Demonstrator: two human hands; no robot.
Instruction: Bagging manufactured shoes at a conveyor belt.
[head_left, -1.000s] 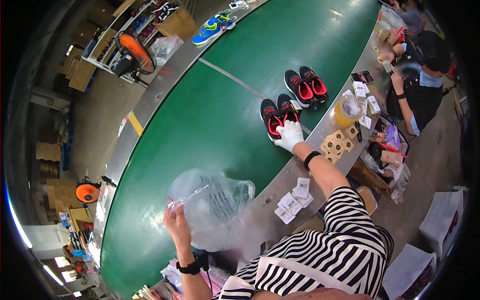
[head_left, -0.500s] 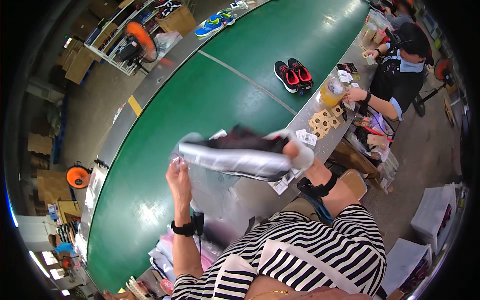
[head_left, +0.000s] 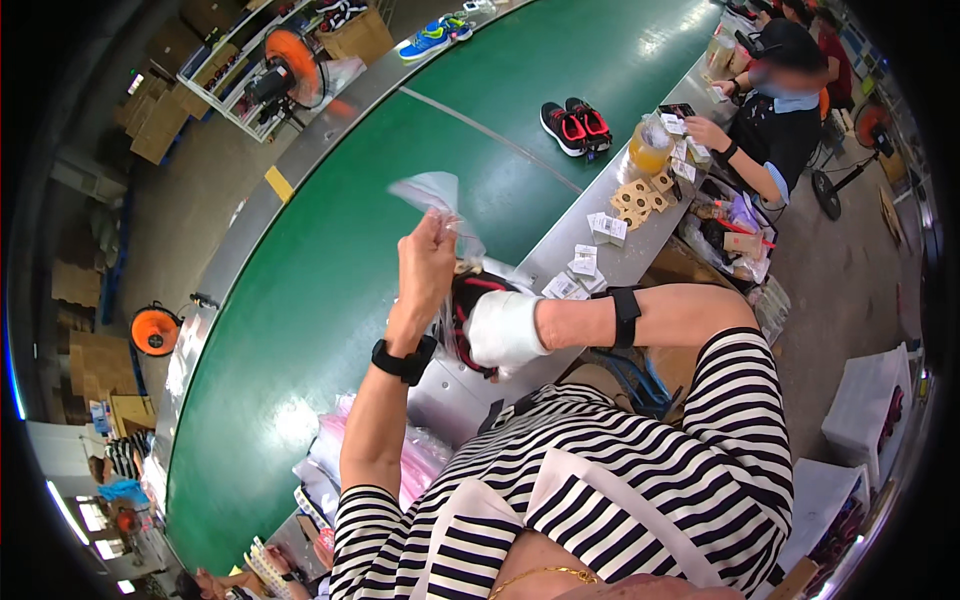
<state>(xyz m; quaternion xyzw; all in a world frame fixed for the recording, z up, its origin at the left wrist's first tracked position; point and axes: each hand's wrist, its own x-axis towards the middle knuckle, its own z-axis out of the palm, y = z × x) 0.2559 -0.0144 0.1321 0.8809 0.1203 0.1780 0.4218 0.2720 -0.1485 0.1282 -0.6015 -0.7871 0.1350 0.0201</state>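
My left hand is raised over the belt's near side, its fingers closed on a thin clear plastic bag that sticks up above them. Just to its right and nearer to me, my right hand wears a white glove and grips a black sneaker with red lining. Much of the shoe is hidden behind the glove and my left wrist, so I cannot tell whether it is one shoe or a pair. Some of the clear plastic hangs down next to the shoe.
A black-and-red pair of sneakers rests on the green conveyor belt. Blue sneakers stand on its far edge. White tags, tan cards and a yellow tape roll lie on the metal ledge, where a co-worker handles small items.
The sneaker swung from lengthwise across my front to upright and close to me. My left hand rose rightward with the plastic bag, and my right hand moved left and nearer.
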